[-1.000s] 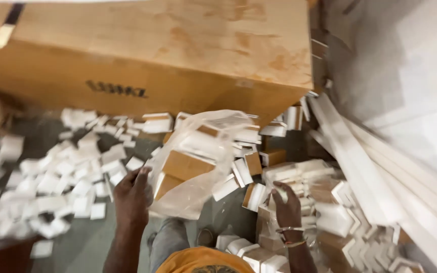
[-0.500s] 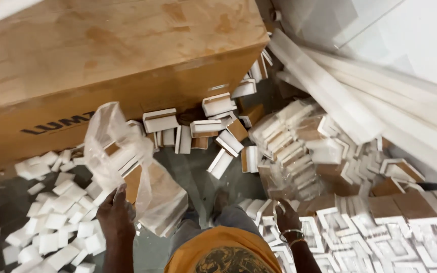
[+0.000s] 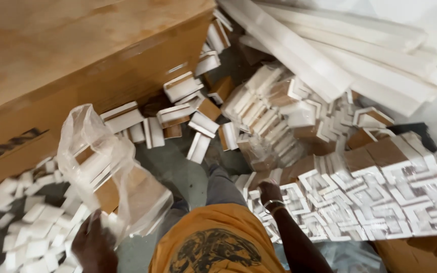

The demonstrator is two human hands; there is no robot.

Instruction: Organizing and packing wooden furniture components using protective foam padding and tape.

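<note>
My left hand (image 3: 93, 243) grips the lower end of a clear plastic bag (image 3: 108, 172) that holds white and brown angled pieces; the bag stands up in front of a big cardboard box (image 3: 61, 60). My right hand (image 3: 270, 193), with a bangle at the wrist, rests on a packed row of white corner pieces (image 3: 350, 202) at the right. Whether its fingers hold one of them is hidden. My orange shirt (image 3: 213, 242) and grey trouser leg fill the bottom middle.
Loose white blocks (image 3: 26, 227) litter the grey floor at the left. More corner pieces (image 3: 188, 106) lie scattered along the box's base. Long white mouldings (image 3: 340, 50) lean across the top right. A brown carton edge (image 3: 421, 253) shows at bottom right.
The view has swung rightwards and down. The bag has shifted left and lower in my left hand. My right hand has moved onto the row of white corner pieces.
</note>
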